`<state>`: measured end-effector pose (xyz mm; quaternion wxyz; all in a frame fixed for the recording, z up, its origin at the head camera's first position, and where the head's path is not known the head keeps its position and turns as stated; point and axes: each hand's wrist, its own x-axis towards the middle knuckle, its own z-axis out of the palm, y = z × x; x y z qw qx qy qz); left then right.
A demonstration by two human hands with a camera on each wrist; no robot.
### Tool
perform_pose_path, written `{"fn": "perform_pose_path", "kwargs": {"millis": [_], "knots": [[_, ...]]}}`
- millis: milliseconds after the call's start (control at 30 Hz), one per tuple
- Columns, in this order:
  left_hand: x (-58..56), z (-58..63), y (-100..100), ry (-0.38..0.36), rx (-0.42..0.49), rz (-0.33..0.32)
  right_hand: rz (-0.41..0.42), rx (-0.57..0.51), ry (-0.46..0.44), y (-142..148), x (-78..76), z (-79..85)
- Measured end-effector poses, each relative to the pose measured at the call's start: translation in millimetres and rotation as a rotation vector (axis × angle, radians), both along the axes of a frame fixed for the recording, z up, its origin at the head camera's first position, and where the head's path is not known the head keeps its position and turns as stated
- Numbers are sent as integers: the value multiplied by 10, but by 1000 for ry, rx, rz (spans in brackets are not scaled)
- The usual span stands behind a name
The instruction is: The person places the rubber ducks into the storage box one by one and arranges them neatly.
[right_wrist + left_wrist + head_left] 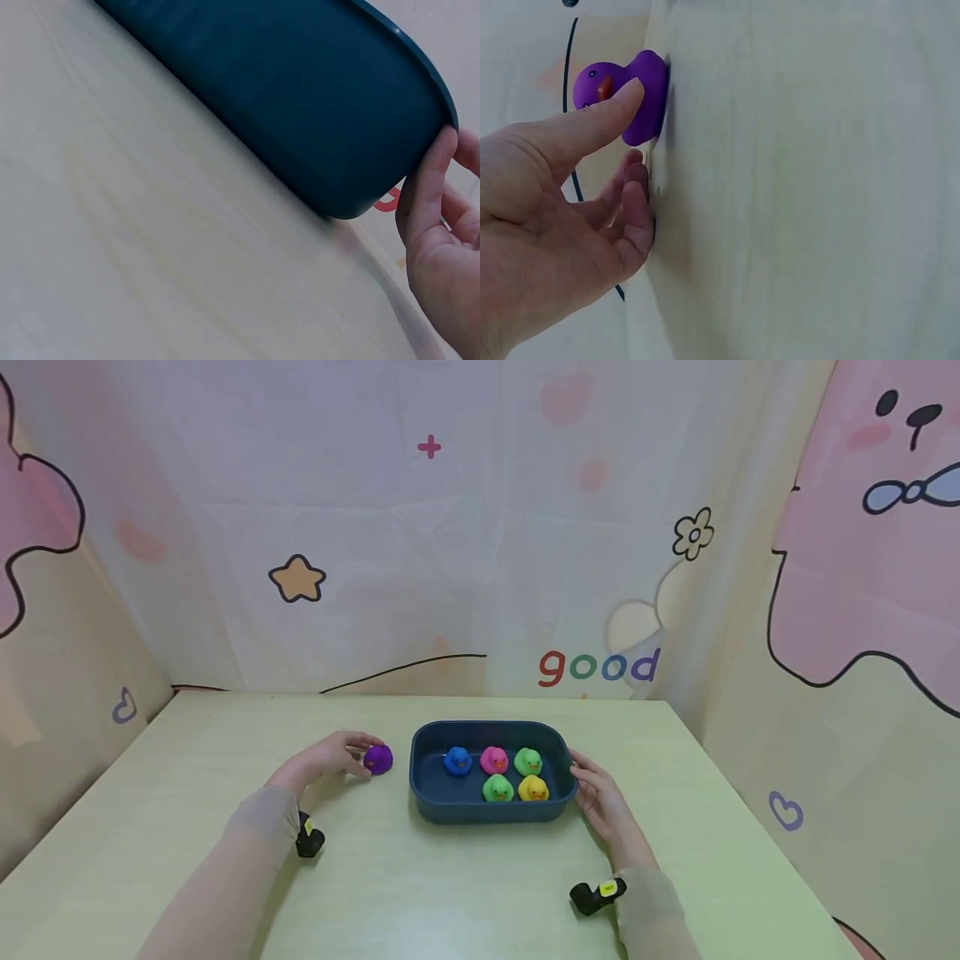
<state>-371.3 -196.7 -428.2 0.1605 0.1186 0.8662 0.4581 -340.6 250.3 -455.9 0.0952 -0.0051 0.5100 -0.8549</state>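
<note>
A purple rubber duck [380, 760] sits on the table left of a dark blue rectangular tub. My left hand [333, 758] holds it between thumb and fingers; in the left wrist view the thumb [604, 124] lies across the duck's side, and its fingertips behind are partly hidden. My right hand [603, 795] grips the tub [487, 812] at its right end, with fingers at the rim. Inside the tub are a blue duck [457, 762], a pink duck [494, 761], a yellow duck [533, 788] and two green ducks [528, 762].
The pale wooden table [450, 885] runs back to a printed cloth backdrop [480, 568], with more printed cloth at both sides. A small black camera is strapped on each wrist, over light sleeves [225, 877].
</note>
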Motion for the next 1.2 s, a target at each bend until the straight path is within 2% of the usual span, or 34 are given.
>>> {"fn": "perform_pose_path", "kwargs": {"millis": [333, 633, 767, 933, 1133, 1200], "knots": [[-73, -54, 48, 11, -32, 28, 29, -4, 59, 1, 3, -17], [-35, -54, 58, 12, -26, 70, 0, 3, -2, 1, -7, -11], [-27, -52, 41, -29, 60, 117, -8, 6, -16, 2, -6, -10], [4, -33, 28, -107, 254, 187, -17, 16, -16, -2, -6, -16], [19, -50, 11, -131, 468, 250, -17, 22, 0, -2, 1, -26], [23, -60, 4, -133, 513, 260, -14, 16, 1, 0, 2, -29]]}}
